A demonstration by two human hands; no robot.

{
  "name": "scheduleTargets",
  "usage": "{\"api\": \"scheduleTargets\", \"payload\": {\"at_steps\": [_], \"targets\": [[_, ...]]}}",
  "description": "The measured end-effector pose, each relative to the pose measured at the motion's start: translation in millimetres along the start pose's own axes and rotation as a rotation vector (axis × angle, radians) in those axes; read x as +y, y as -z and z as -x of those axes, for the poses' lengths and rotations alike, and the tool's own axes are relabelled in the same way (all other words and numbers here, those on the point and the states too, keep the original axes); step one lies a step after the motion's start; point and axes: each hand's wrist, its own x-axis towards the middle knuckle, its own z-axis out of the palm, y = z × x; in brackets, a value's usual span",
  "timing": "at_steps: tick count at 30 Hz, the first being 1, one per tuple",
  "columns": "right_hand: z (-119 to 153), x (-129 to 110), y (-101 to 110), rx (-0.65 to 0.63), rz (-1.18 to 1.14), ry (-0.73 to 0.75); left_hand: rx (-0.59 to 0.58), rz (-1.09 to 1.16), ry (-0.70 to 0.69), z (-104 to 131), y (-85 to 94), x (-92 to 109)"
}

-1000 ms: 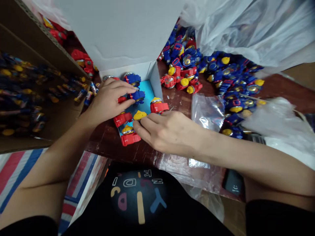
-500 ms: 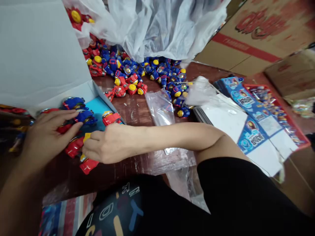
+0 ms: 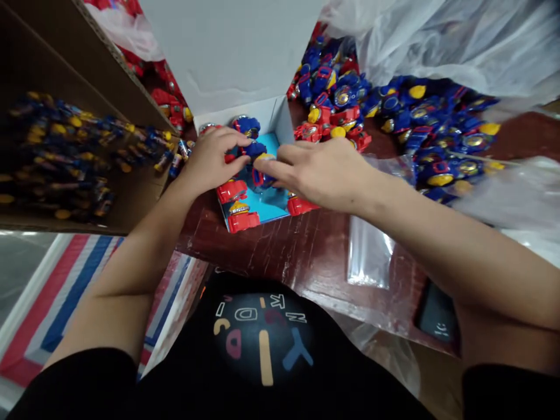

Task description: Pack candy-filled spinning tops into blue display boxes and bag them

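An open white box [image 3: 280,119] with a blue bottom holds red and blue toys. My right hand [image 3: 324,172] pinches a blue toy [image 3: 263,175] with a yellow top over the middle of the box. At the box's left side, my left hand [image 3: 214,160] has its thumb and fingers apart around a blue toy [image 3: 255,149] lying in the box. Red toys [image 3: 243,220] line the near left part of the box, and another red toy [image 3: 300,204] sits at its right edge.
Piles of blue toys [image 3: 437,128] and red toys [image 3: 321,122] lie beyond and right of the box. A cardboard carton [image 3: 149,201] with small colourful items stands at the left. A clear plastic bag [image 3: 370,256] and a dark phone-like object [image 3: 437,315] are at the right.
The view has swung left, bringing the carton into sight. My right hand has left the red toys at the near edge and now has a blue toy over the box.
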Motion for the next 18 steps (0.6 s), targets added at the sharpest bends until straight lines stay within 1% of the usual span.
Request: {"api": "scheduleTargets", "payload": {"at_steps": [2, 3, 4, 7, 9, 11, 12, 13, 14, 15, 16, 17, 18], "targets": [[3.2, -1.7, -3.2, -0.010, -0.034, 0.096, -0.010, 0.006, 0.010, -0.3, 0.4, 0.7], [2.3, -2.8, -4.9, -0.020, -0.051, 0.122, -0.013, 0.012, 0.008, -1.1, 0.4, 0.4], [-0.7, -4.0, -6.9, -0.030, -0.067, 0.120, -0.011, 0.018, 0.003, -2.5, 0.3, 0.4], [-17.4, -7.3, -11.5, -0.049, -0.109, 0.037, -0.004, 0.042, -0.030, -5.5, 2.8, 6.6], [-25.6, -5.1, -13.5, -0.045, -0.143, 0.018, 0.046, 0.070, -0.060, -0.2, 10.0, 12.6], [-19.6, 4.9, -17.2, -0.010, -0.191, 0.004, 0.178, 0.098, -0.075, 15.2, 21.9, 8.6], [-8.3, 13.1, -20.4, 0.029, -0.222, -0.038, 0.268, 0.091, -0.056, 25.9, 28.0, 0.1], [9.3, 23.0, -24.9, 0.083, -0.250, -0.121, 0.339, 0.077, -0.019, 37.8, 33.1, -12.6], [33.0, 34.3, -30.7, 0.136, -0.270, -0.237, 0.362, 0.044, 0.047, 49.9, 36.3, -28.4], [61.7, 46.8, -38.0, 0.185, -0.274, -0.387, 0.362, -0.017, 0.134, 61.6, 37.0, -45.8], [93.7, 59.8, -46.8, 0.215, -0.253, -0.568, 0.341, -0.077, 0.215, 72.4, 34.9, -63.1], [126.6, 73.0, -57.2, 0.184, -0.206, -0.725, 0.275, -0.086, 0.254, 81.8, 30.1, -78.7], [157.8, 85.6, -68.9, 0.119, -0.129, -0.896, 0.218, -0.064, 0.268, 89.8, 23.2, -91.6]]}}
